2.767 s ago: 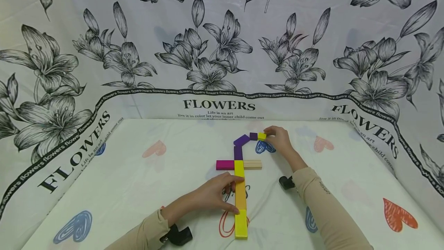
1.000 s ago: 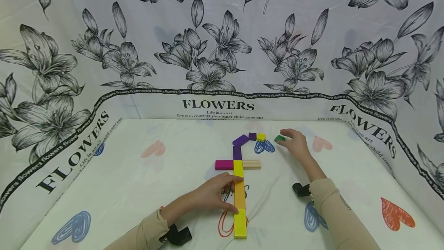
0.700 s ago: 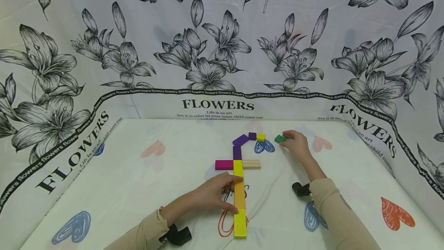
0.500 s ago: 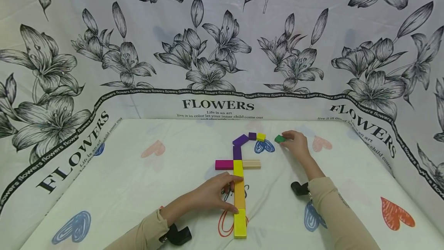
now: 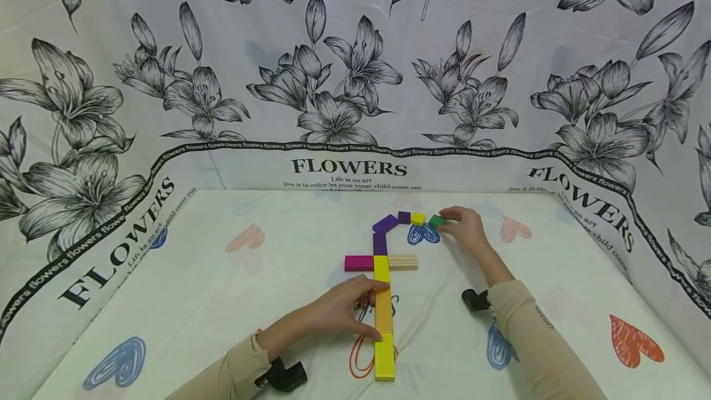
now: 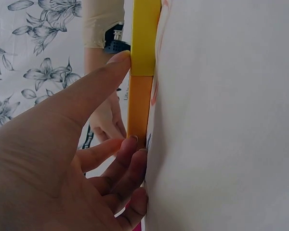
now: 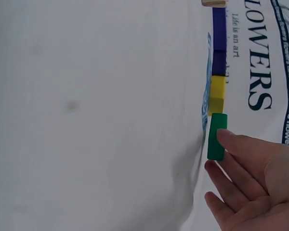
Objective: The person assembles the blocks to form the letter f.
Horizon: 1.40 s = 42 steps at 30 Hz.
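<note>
My right hand (image 5: 465, 227) pinches a small green block (image 5: 436, 221) between thumb and fingers, near the right end of a curved line of blocks. In the right wrist view the green block (image 7: 217, 137) is very close to the yellow block (image 7: 217, 92); I cannot tell if they touch. My left hand (image 5: 341, 307) rests thumb and fingertips spread against the left side of a straight row, at the orange block (image 5: 384, 310). In the left wrist view the thumb touches the yellow block (image 6: 145, 38) by its seam with the orange block (image 6: 139, 103).
Purple blocks (image 5: 380, 244) lead up from the row into the curve. A magenta block (image 5: 359, 263) and a ridged light wood-coloured block (image 5: 403, 262) flank the row's top. White cloth printed with hearts (image 5: 636, 341) covers the table; a flowered curtain (image 5: 350, 79) stands behind.
My right hand left the small yellow block, appeared with the green block to the right, and has slid it leftward toward the yellow one. My left hand has stayed in place.
</note>
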Motion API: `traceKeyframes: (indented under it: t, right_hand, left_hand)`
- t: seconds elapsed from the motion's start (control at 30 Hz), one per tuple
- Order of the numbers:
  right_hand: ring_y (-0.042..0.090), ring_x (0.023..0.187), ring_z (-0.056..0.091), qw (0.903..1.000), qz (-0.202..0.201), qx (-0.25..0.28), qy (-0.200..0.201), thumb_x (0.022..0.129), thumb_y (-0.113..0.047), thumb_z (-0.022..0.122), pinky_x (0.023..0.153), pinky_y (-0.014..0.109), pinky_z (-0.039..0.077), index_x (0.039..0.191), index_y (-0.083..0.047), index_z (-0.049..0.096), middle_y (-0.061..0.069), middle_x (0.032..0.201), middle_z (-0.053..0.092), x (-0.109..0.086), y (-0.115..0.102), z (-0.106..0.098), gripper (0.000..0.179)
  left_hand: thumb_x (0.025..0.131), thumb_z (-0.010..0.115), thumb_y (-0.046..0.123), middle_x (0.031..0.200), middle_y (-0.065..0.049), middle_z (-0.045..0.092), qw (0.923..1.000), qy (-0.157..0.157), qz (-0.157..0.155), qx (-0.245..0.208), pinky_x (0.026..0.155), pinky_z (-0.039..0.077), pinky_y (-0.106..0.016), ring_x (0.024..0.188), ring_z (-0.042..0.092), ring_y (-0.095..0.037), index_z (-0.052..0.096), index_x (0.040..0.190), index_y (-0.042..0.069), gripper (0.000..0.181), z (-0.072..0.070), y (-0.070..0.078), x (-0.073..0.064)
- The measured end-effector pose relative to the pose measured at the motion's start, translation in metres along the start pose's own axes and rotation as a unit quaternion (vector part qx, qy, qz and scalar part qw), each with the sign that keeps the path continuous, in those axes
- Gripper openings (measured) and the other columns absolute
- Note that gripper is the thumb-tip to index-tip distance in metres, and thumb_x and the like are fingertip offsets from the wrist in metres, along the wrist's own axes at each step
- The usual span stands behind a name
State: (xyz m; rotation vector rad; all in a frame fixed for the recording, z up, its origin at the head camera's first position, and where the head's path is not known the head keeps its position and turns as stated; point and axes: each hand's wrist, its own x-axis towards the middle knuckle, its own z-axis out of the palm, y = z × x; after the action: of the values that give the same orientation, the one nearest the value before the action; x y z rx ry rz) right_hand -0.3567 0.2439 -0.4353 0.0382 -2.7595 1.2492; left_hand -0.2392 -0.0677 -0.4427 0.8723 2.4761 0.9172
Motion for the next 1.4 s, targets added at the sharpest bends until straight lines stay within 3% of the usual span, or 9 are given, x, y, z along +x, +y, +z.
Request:
traceKeyframes:
  t: [0.53, 0.8, 0.97, 1.4]
  right_hand:
    - [0.04, 0.122, 0.057, 0.9998, -0.004, -0.01, -0.017, 0.085, -0.005, 0.072, 0.108, 0.052, 0.039, 0.121, 0.003, 0.063, 0.023, 0.125, 0.064, 0.001, -0.006, 0.009, 0.038]
    - [0.04, 0.125, 0.055, 0.9998, -0.006, -0.01, -0.017, 0.086, -0.007, 0.073, 0.108, 0.051, 0.04, 0.122, 0.002, 0.062, 0.023, 0.126, 0.064, -0.001, -0.008, 0.011, 0.039]
    - [0.041, 0.121, 0.057, 0.9995, -0.02, -0.023, -0.004, 0.084, -0.008, 0.074, 0.104, 0.052, 0.043, 0.118, 0.003, 0.065, 0.023, 0.12, 0.067, -0.006, -0.012, 0.009, 0.037]
    - [0.04, 0.128, 0.052, 0.9995, 0.001, -0.019, -0.026, 0.084, -0.01, 0.075, 0.108, 0.051, 0.04, 0.124, 0.002, 0.061, 0.023, 0.128, 0.063, -0.001, -0.007, 0.011, 0.044]
  left_hand:
    - [0.071, 0.084, 0.047, 0.1, 0.01, 0.051, 1.0, -0.001, 0.002, -0.001, 0.076, 0.045, -0.016, 0.09, 0.048, -0.005, 0.049, 0.141, 0.028, 0.08, 0.0, -0.001, 0.0]
    - [0.071, 0.084, 0.046, 0.1, 0.009, 0.051, 0.9995, 0.0, 0.031, 0.002, 0.077, 0.044, -0.015, 0.089, 0.048, -0.004, 0.049, 0.141, 0.024, 0.081, 0.0, -0.005, 0.0]
    - [0.072, 0.084, 0.046, 0.1, 0.008, 0.051, 0.9996, -0.003, 0.028, -0.006, 0.077, 0.044, -0.015, 0.089, 0.048, -0.005, 0.049, 0.141, 0.023, 0.082, 0.0, -0.004, 0.0]
    - [0.072, 0.084, 0.047, 0.101, 0.009, 0.051, 0.9996, -0.002, 0.026, -0.002, 0.078, 0.044, -0.015, 0.09, 0.048, -0.005, 0.049, 0.141, 0.025, 0.081, 0.0, -0.003, -0.001]
